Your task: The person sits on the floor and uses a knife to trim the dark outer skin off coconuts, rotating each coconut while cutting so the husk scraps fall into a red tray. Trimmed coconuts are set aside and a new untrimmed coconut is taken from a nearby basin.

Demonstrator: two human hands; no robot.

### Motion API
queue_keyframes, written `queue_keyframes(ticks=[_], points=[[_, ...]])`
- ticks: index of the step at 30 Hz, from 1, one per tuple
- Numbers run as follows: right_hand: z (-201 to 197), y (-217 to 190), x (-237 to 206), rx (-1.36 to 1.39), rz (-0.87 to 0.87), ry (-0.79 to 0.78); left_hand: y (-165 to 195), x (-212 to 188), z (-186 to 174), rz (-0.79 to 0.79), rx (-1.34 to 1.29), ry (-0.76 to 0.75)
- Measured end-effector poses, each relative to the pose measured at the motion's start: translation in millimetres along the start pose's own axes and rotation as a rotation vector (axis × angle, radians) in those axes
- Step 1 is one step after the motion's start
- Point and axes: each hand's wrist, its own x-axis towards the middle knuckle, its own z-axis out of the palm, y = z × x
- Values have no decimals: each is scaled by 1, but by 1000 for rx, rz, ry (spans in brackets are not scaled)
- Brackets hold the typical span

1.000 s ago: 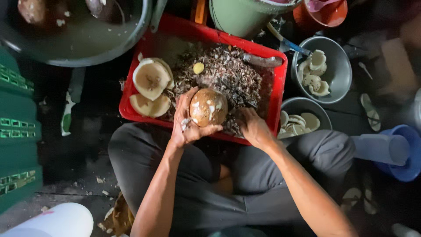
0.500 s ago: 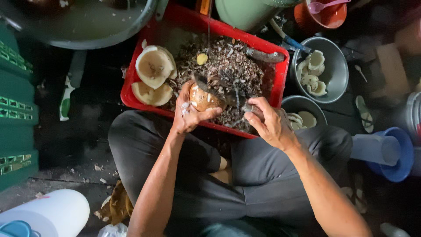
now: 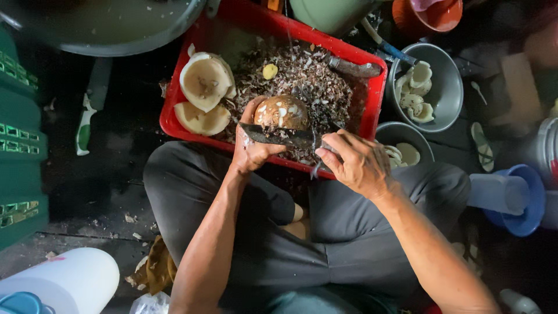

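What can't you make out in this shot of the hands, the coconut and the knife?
Head view only:
- Underside of the coconut: hidden by the left hand and the knife blade.
- Knife handle: wrapped inside the right hand.
- Grey basin: cut off by the top edge.
- Red crate floor: buried under shavings.

No signs or screens were visible. One flat pouch-like package (image 3: 88, 110), white with green patches, lay on the dark floor left of the red tray, beside the green crates; any print on it could not be made out. A crumpled clear plastic bag (image 3: 150, 303) sat at the bottom edge, beside a white container.
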Motion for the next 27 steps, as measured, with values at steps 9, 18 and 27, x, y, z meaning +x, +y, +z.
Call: queue_keyframes(ticks=[9, 18, 27], points=[[-4, 4, 4, -94, -52, 9, 8, 0, 3, 71, 110, -9], [32, 48, -14, 75, -15, 78, 25, 0, 14, -23, 78, -22], [24, 118, -24, 334, 640, 36, 28, -12, 5, 11, 71, 25]])
